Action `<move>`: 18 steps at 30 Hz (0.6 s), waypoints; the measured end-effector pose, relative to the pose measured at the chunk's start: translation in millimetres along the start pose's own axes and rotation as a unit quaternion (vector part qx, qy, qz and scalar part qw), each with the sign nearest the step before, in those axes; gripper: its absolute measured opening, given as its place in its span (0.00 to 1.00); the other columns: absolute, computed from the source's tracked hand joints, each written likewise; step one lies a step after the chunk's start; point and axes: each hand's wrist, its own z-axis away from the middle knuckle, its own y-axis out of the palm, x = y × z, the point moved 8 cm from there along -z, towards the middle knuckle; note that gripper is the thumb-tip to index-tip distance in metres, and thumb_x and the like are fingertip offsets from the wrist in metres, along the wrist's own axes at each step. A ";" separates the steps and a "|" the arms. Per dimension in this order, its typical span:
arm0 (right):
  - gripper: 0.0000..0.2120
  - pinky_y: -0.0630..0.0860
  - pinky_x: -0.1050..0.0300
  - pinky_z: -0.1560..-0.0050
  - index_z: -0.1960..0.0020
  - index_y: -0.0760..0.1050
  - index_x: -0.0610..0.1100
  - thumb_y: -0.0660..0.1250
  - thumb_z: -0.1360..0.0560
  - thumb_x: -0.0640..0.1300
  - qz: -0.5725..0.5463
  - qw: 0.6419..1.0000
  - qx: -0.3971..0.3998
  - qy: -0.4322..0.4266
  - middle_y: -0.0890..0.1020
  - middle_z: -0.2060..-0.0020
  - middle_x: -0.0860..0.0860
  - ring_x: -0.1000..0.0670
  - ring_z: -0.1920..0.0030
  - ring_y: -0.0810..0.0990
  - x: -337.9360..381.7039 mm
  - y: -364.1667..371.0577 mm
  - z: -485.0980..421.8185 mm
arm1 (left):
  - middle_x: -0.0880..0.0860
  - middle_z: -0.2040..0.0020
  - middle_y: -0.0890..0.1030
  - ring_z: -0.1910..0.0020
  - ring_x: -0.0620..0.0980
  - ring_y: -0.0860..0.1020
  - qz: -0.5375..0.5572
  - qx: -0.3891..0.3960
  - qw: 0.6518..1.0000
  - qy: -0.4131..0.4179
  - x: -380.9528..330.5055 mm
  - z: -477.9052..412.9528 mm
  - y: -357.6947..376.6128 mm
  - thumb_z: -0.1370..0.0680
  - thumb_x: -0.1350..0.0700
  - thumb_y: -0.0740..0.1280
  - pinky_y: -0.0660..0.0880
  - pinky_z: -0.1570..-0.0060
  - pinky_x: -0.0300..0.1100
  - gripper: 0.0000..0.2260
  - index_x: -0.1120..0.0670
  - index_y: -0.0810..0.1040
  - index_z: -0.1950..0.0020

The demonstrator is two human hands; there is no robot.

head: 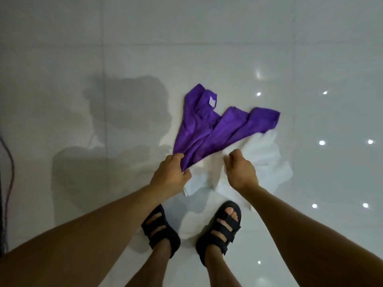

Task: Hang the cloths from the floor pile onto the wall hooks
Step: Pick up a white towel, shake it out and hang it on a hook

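Note:
A purple cloth (pixel 215 125) with a small white label lies fanned out on the glossy white floor, on top of a white cloth (pixel 267 160). My left hand (pixel 172 175) pinches the purple cloth's near corner between thumb and fingers. My right hand (pixel 240 170) hovers over the white cloth beside it, fingers loosely curled, holding nothing. No wall hooks are in view.
My two feet in black strap sandals (pixel 219 226) stand just behind the pile. A dark cable (pixel 9 172) hangs along the left edge. The white tiled floor (pixel 83 59) stretches ahead and to both sides, with ceiling lights reflected at the right.

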 end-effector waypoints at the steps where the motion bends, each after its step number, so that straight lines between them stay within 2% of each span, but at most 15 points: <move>1: 0.11 0.72 0.51 0.59 0.50 0.67 0.44 0.54 0.17 0.51 -0.037 0.999 -0.010 -0.010 0.78 0.63 0.47 0.43 0.61 0.77 14.8 -28.0 9.0 | 0.58 0.31 0.69 0.34 0.57 0.70 0.006 -0.004 1.000 0.013 -19.1 9.8 -15.3 0.23 0.50 0.65 0.69 0.35 0.50 0.27 0.55 0.62 0.26; 4: 0.09 0.69 0.60 0.65 0.53 0.69 0.47 0.58 0.18 0.51 -0.128 0.988 -0.055 -0.064 0.76 0.66 0.54 0.51 0.64 0.76 74.5 -120.7 40.5 | 0.55 0.29 0.68 0.32 0.53 0.69 0.049 -0.012 0.996 0.073 -88.0 46.7 -66.9 0.26 0.49 0.69 0.67 0.34 0.46 0.32 0.52 0.61 0.25; 7: 0.09 0.73 0.58 0.62 0.54 0.74 0.44 0.63 0.20 0.49 -0.205 0.970 -0.063 -0.111 0.79 0.64 0.49 0.49 0.63 0.78 140.0 -207.9 81.1 | 0.46 0.34 0.71 0.37 0.45 0.71 0.056 0.016 0.988 0.141 -160.5 92.2 -115.3 0.30 0.45 0.72 0.69 0.39 0.42 0.36 0.45 0.60 0.26; 9: 0.09 0.76 0.54 0.58 0.55 0.76 0.43 0.65 0.21 0.49 -0.238 0.958 -0.047 -0.152 0.81 0.61 0.45 0.46 0.61 0.79 187.0 -260.6 115.1 | 0.42 0.45 0.76 0.47 0.43 0.75 0.077 0.030 0.981 0.175 -203.0 126.0 -151.4 0.29 0.46 0.71 0.70 0.51 0.35 0.25 0.45 0.69 0.33; 11: 0.10 0.77 0.52 0.55 0.57 0.78 0.45 0.68 0.23 0.50 -0.231 0.954 -0.028 -0.188 0.82 0.61 0.47 0.49 0.60 0.79 229.6 -307.5 149.0 | 0.47 0.57 0.79 0.58 0.48 0.77 0.093 -0.001 0.976 0.195 -234.0 157.5 -196.9 0.24 0.49 0.67 0.71 0.60 0.33 0.08 0.51 0.76 0.48; 12: 0.10 0.77 0.52 0.56 0.59 0.78 0.46 0.69 0.25 0.53 -0.213 0.955 -0.019 -0.204 0.82 0.62 0.49 0.50 0.61 0.79 248.7 -329.6 164.6 | 0.48 0.61 0.79 0.62 0.48 0.77 0.101 -0.037 0.974 0.202 -245.5 172.9 -225.7 0.23 0.51 0.66 0.70 0.63 0.34 0.05 0.52 0.76 0.54; 14: 0.13 0.75 0.56 0.59 0.59 0.78 0.50 0.74 0.31 0.59 -0.145 0.963 -0.008 -0.228 0.81 0.64 0.52 0.53 0.62 0.78 281.2 -372.2 191.7 | 0.46 0.68 0.75 0.68 0.41 0.73 0.112 -0.112 0.961 0.226 -262.9 207.0 -289.0 0.22 0.54 0.64 0.66 0.69 0.28 0.06 0.51 0.74 0.59; 16: 0.19 0.75 0.55 0.58 0.54 0.77 0.52 0.77 0.37 0.61 0.000 0.974 -0.016 -0.225 0.80 0.60 0.54 0.52 0.59 0.78 307.4 -410.3 211.5 | 0.46 0.68 0.73 0.68 0.41 0.71 0.083 -0.155 0.951 0.254 -281.2 246.2 -347.8 0.21 0.54 0.62 0.66 0.71 0.28 0.07 0.52 0.72 0.59; 18: 0.22 0.75 0.54 0.56 0.46 0.76 0.51 0.76 0.35 0.58 0.181 0.958 -0.048 -0.218 0.79 0.55 0.52 0.48 0.55 0.77 334.1 -441.8 227.6 | 0.47 0.64 0.74 0.64 0.47 0.73 0.039 -0.168 0.948 0.268 -298.1 284.1 -395.6 0.20 0.53 0.59 0.68 0.67 0.32 0.08 0.54 0.71 0.57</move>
